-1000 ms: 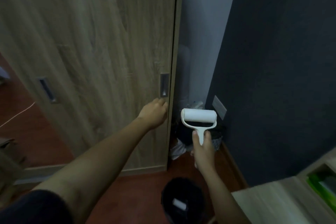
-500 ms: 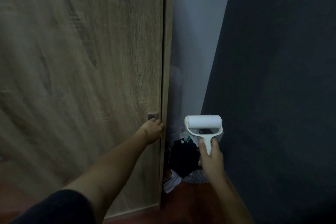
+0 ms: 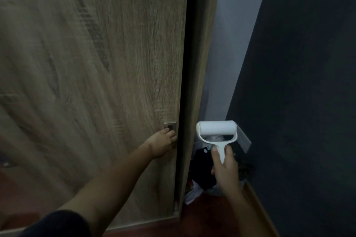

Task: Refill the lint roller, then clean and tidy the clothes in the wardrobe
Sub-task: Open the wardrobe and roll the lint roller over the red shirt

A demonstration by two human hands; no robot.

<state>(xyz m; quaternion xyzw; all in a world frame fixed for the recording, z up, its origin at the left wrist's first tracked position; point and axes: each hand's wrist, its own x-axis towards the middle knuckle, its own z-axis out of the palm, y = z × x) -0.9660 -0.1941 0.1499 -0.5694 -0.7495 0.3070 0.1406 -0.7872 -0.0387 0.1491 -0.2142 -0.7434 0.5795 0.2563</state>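
A wood-grain sliding wardrobe door (image 3: pixel 96 82) fills the left of the view. A narrow dark gap (image 3: pixel 185 63) shows between it and the wardrobe's side panel (image 3: pixel 202 54). My left hand (image 3: pixel 163 143) has its fingers curled into the door's recessed metal handle (image 3: pixel 170 127). My right hand (image 3: pixel 224 165) grips the handle of a white lint roller (image 3: pixel 216 131), held upright with its white roll on top, just right of the wardrobe edge. No clothes inside the wardrobe are visible.
A dark wall (image 3: pixel 298 102) stands close on the right with a pale plate (image 3: pixel 243 138) on it. A heap of dark and white things (image 3: pixel 202 175) lies on the red-brown floor (image 3: pixel 212 221) in the corner behind the roller.
The door has slid left a little, opening a dark gap at its right edge. My left hand moved with the handle. The view came closer; the roller stays held upright.
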